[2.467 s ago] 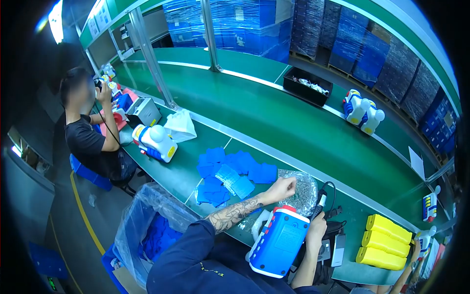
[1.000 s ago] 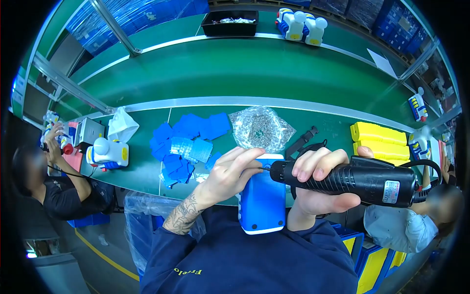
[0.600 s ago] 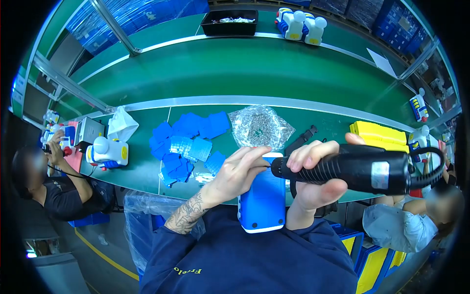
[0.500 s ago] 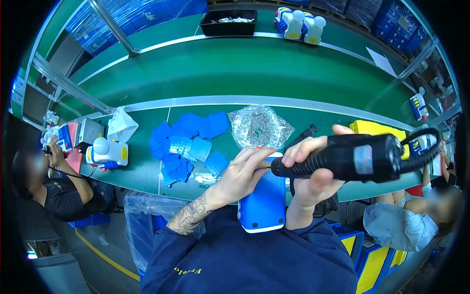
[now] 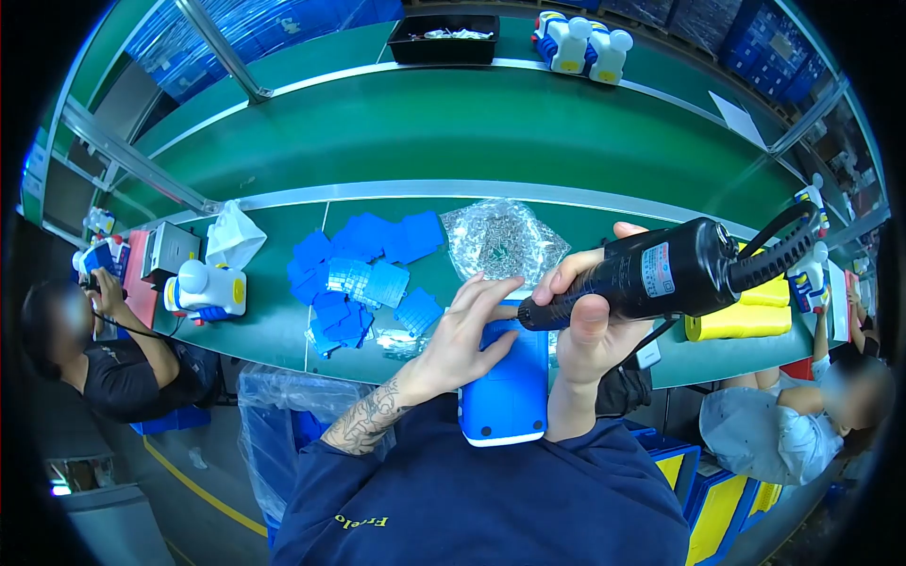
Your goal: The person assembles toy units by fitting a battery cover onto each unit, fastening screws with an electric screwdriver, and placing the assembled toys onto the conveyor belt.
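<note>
My right hand (image 5: pixel 590 325) is wrapped around a black electric screwdriver (image 5: pixel 665 274), which lies tilted with its cord end to the upper right. The driver's tip points left, over a blue case (image 5: pixel 505 391) with a white edge that rests against my front. My left hand (image 5: pixel 467 330) lies on the upper left of this case, fingers stretched and thumb apart, close around the driver's tip. Whether a screw sits at the tip is too small to tell. Beyond my hands is a clear plastic bag (image 5: pixel 502 241) of small metal pieces.
Loose blue plates (image 5: pixel 363 241) are piled on the green bench to the left. A white and blue jug-shaped unit (image 5: pixel 208 292) stands farther left, near a seated person. Yellow pieces (image 5: pixel 741 321) lie at right, near another person. A black bin (image 5: pixel 444 42) sits at the back.
The screwdriver's body has shifted left and its rear end has swung upward in view. My left thumb has moved away from the fingers, which stay by the tip.
</note>
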Tool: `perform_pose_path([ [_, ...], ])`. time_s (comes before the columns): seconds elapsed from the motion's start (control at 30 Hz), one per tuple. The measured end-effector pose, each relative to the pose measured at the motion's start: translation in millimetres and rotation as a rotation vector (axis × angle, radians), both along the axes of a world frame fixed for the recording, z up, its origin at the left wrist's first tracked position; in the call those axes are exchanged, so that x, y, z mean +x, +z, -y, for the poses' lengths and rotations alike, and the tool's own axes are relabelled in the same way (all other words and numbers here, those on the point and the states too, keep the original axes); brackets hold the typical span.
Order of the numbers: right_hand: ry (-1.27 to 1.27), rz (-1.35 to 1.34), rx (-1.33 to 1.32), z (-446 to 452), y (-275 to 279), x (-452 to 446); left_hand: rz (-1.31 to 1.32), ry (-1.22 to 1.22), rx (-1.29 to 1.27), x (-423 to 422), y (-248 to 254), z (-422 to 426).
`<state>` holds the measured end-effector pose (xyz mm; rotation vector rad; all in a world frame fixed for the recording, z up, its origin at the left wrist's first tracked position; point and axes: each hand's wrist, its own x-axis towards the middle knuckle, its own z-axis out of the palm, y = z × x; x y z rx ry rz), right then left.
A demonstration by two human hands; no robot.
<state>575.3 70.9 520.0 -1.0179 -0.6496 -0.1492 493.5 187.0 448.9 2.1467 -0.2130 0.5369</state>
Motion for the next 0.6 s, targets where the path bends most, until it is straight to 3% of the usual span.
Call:
perform_pose_path([
  [0.1,-0.008,-0.004,0.004,-3.1,-1.7,-0.2,-0.059,0.028,-0.086,-1.2,8.5,0.2],
  [0.6,0.037,0.047,-0.062,-10.4,-8.5,-2.5,-0.146,0.091,-0.036,1.1,-7.0,-6.7],
])
